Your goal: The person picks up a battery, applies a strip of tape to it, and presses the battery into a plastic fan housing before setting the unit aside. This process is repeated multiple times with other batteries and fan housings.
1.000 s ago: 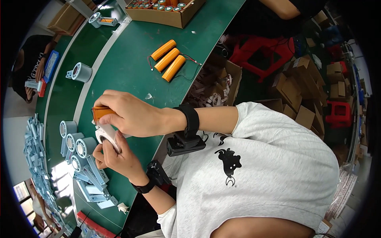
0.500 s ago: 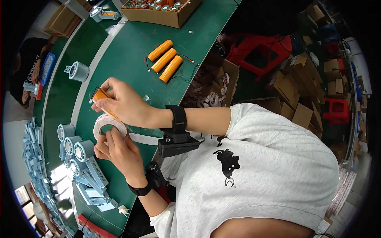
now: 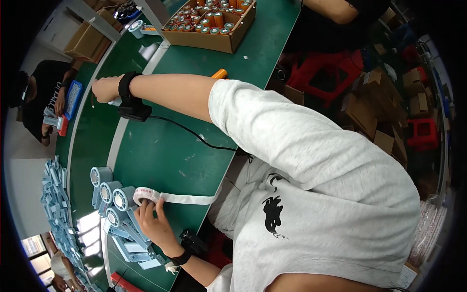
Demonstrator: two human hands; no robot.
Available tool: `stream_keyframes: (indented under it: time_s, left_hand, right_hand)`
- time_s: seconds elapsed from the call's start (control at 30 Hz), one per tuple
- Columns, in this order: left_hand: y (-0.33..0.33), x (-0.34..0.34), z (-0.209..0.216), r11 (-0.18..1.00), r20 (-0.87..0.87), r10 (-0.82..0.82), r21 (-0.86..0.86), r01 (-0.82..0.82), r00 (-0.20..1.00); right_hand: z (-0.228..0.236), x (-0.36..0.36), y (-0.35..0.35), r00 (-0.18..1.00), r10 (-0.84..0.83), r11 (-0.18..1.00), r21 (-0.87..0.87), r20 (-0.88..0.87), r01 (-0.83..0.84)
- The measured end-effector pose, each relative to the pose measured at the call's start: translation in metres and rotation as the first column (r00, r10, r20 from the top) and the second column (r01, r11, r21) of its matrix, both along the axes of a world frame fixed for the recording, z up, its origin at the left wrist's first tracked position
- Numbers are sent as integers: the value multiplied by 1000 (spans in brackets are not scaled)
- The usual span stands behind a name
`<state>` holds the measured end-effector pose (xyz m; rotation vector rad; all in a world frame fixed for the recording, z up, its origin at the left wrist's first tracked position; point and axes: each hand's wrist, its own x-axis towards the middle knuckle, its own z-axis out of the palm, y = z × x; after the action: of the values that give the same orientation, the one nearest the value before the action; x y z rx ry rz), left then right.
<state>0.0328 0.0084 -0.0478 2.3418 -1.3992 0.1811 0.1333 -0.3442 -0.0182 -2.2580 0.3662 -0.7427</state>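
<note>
My left hand point(image 3: 156, 225) grips a roll of white double-sided tape point(image 3: 142, 193), its fingers in the core. A strip of tape point(image 3: 187, 199) runs from the roll to the table's edge. My right hand point(image 3: 106, 90) is stretched far across the green bench, fingers curled closed. A thin dark wire hangs below the fingers, but whatever they hold is hidden. Under that wrist, a bit of a light-blue part point(image 3: 116, 101) shows. Past my forearm peeks the end of an orange cylindrical battery pack point(image 3: 220, 74); the forearm hides the area beside it.
Several light-blue handheld fans point(image 3: 123, 198) are heaped beside the roll. A cardboard box point(image 3: 204, 41) of orange battery packs stands at the back. Across the bench a person point(image 3: 48, 92) works near a blue tray point(image 3: 73, 100). Red stools point(image 3: 422, 134) and cartons stand to the right.
My right hand has left the tape roll and reached up and left across the bench; the orange pack it held is out of sight. My left hand and the roll are lower, beside the fans.
</note>
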Motion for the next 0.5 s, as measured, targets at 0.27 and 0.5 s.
stream_keyframes:
  time_s: [0.27, 0.5]
  left_hand:
    - [-57, 7, 58, 985, -41, -6, -171, -1, 999]
    - [-254, 110, 12, 993, -47, 78, 95, -74, 996]
  right_hand:
    - [38, -34, -46, 815, 112, 888, -312, -568, -339]
    - [34, -50, -46, 870, 209, 966, -47, -447, -256]
